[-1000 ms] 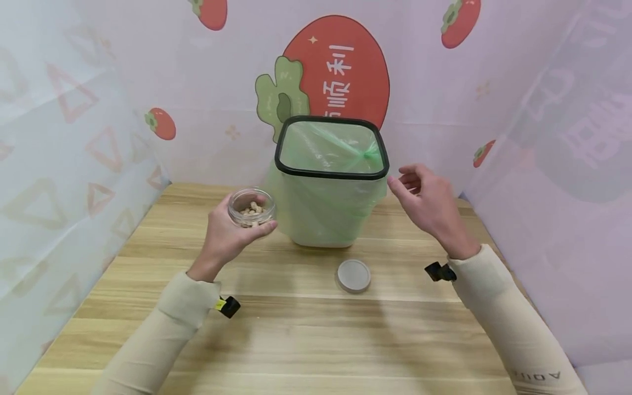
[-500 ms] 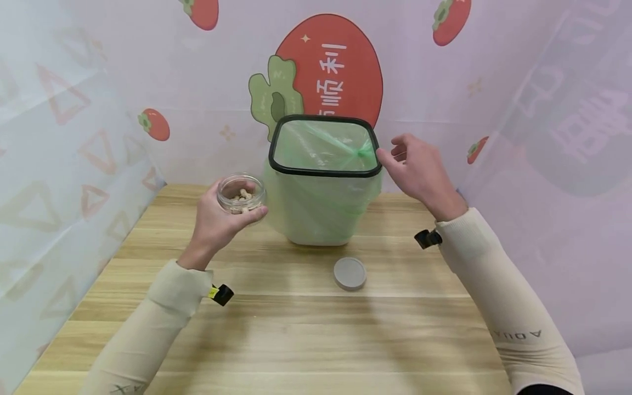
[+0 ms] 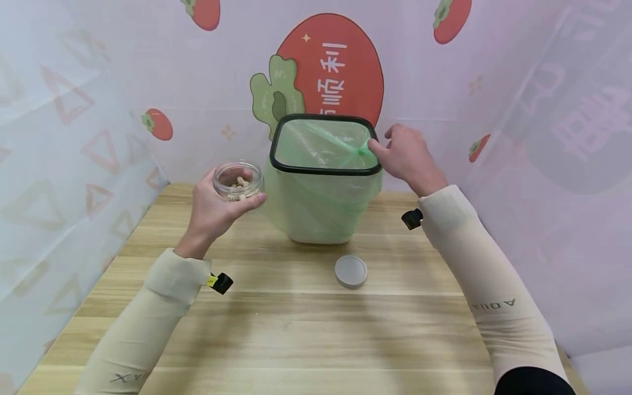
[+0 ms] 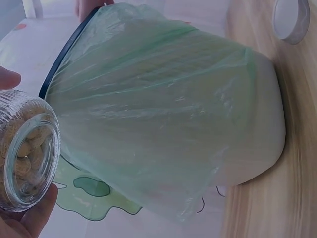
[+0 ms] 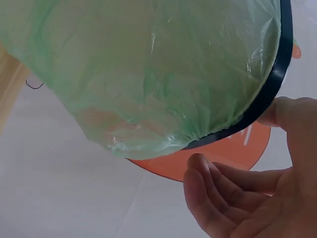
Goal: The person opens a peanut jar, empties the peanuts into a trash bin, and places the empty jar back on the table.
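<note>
My left hand grips a clear glass jar, raised left of the trash bin and tilted slightly. Peanuts in their shells lie inside the jar; its mouth is uncovered. The trash bin stands upright, lined with a thin green plastic bag that hangs over its outside under a black rim. At the bin's right corner is my right hand, its thumb right at the rim. The other fingers of that hand bend loosely outside the rim, with a gap to it.
A round pale grey lid lies on the wooden table in front of the bin. Behind the bin hangs a light backdrop with printed red fruit, and similar sheets close off both sides.
My right hand has moved up and left, bringing its thumb to the bin's rim. My left hand has lifted the jar a little and shifted it slightly left. Bin and lid stay put.
</note>
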Demonstrator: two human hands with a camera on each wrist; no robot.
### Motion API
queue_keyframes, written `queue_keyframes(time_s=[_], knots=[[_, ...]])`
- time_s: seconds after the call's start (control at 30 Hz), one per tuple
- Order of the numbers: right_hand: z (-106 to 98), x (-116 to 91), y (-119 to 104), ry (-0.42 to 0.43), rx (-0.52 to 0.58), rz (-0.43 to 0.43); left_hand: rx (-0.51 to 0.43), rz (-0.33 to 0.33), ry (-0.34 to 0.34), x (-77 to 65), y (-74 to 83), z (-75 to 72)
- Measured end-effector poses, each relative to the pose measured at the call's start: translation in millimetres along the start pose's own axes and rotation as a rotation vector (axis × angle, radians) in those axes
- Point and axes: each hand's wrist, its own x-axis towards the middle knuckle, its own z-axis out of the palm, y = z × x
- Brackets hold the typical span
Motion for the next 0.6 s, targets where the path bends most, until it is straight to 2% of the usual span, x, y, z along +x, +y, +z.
queue_keyframes(time_s=[0.13, 0.33, 0.6], knots=[[5, 8, -1, -0.007, -0.039, 0.005, -0.002, 0.018, 0.006, 3.1, 2.9, -0.9], [10, 18, -5, -0.020, -0.022, 0.065, 0.008, 0.028, 0.016, 5.6, 6.5, -1.6], [10, 24, -9, 0.000, -0.032, 0.099, 0.032, 0.044, 0.014, 8.6, 12.1, -0.8]])
